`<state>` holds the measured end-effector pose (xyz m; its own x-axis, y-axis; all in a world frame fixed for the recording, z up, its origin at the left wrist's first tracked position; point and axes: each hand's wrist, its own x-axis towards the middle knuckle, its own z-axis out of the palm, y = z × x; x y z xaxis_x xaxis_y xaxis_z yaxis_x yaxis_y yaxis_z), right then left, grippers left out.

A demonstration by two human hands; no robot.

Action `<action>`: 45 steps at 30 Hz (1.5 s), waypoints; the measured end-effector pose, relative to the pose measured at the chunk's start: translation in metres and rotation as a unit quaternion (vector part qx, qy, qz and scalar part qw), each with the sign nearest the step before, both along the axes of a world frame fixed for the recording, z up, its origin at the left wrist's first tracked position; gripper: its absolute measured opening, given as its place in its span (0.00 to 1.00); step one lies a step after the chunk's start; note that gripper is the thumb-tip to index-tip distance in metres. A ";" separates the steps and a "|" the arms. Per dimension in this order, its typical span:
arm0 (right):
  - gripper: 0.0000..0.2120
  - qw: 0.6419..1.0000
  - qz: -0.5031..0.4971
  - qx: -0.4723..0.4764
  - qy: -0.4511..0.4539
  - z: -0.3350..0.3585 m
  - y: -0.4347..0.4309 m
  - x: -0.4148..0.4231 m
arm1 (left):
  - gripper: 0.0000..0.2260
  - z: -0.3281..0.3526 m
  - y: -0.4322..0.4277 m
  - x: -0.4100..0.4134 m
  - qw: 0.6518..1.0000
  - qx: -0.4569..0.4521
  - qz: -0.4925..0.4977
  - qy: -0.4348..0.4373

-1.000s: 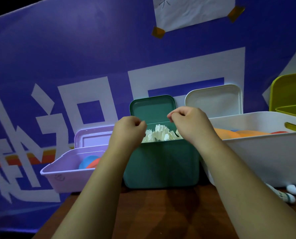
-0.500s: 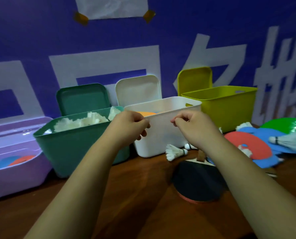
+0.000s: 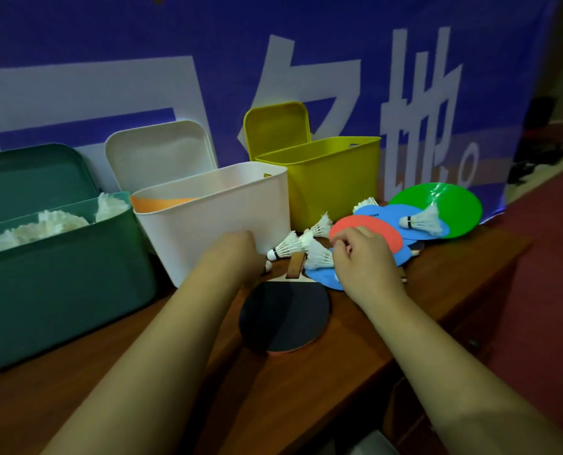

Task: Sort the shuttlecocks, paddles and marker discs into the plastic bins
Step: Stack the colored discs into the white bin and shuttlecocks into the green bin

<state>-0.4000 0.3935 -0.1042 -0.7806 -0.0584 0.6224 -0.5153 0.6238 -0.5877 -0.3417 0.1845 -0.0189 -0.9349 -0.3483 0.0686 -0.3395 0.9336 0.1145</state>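
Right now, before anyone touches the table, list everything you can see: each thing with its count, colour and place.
Bins: three; green bin left, white bin middle, yellow bin right.
Lids: three, matching colours, propped behind the bins.
Binned shuttlecocks: many, white, in the green bin.
Loose shuttlecocks: at least five, white, right of the white bin.
Marker discs: at least four, green, red, blue, overlapping at right; orange in the white bin.
Paddle: one, black, table front.
Table: brown wood.
Left hand: at the white bin's front.
Right hand: over the discs.
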 end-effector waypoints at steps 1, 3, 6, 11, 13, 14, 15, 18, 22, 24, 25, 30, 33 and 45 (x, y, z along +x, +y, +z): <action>0.10 1.000 -0.011 0.018 0.008 -0.006 0.000 0.000 | 0.27 -0.011 -0.004 -0.003 0.999 -0.012 0.036 0.010; 0.10 0.998 -0.025 0.041 0.026 -0.009 -0.002 0.003 | 0.33 -0.029 -0.011 -0.009 0.996 -0.015 0.087 0.015; 0.13 0.995 -0.042 0.078 0.036 -0.006 -0.006 0.007 | 0.36 -0.043 -0.021 -0.018 0.995 0.055 0.078 0.008; 0.20 0.990 -0.092 0.096 -0.042 -0.010 0.002 0.006 | 0.31 -0.041 -0.029 -0.016 0.997 0.048 0.047 0.023; 0.21 0.991 -0.090 0.088 -0.055 -0.011 0.003 0.006 | 0.33 -0.034 -0.029 -0.015 0.997 0.058 0.040 0.036; 0.22 0.991 -0.093 0.081 -0.057 -0.011 0.003 0.006 | 0.32 -0.031 -0.028 -0.015 0.997 0.059 0.035 0.042; 0.24 0.991 -0.100 0.073 -0.057 -0.011 0.002 0.007 | 0.32 -0.028 -0.028 -0.015 0.997 0.059 0.026 0.051; 0.28 0.986 -0.141 0.064 -0.062 -0.012 0.004 0.009 | 0.30 -0.023 -0.026 -0.012 0.995 0.055 0.004 0.079; 0.28 0.980 -0.152 0.071 -0.103 -0.011 0.007 0.009 | 0.23 -0.013 -0.023 -0.007 0.993 0.034 -0.020 0.114; 0.27 0.981 -0.147 0.081 -0.098 -0.010 0.005 0.010 | 0.24 -0.008 -0.022 -0.006 0.990 0.038 -0.035 0.128; 0.26 0.980 -0.145 0.089 -0.100 -0.010 0.005 0.011 | 0.25 -0.005 -0.021 -0.004 0.989 0.042 -0.043 0.136; 0.16 0.995 -0.081 -0.013 -0.060 -0.009 0.006 0.008 | 0.26 0.011 -0.020 0.000 0.984 0.059 -0.061 0.159; 0.11 0.989 -0.020 -0.132 -0.055 -0.005 0.007 0.013 | 0.28 0.023 -0.019 0.007 0.982 0.057 -0.080 0.161; 0.01 0.932 0.234 -0.268 -0.068 0.072 -0.076 0.037 | 0.23 0.084 -0.054 0.051 0.978 0.067 -0.082 0.181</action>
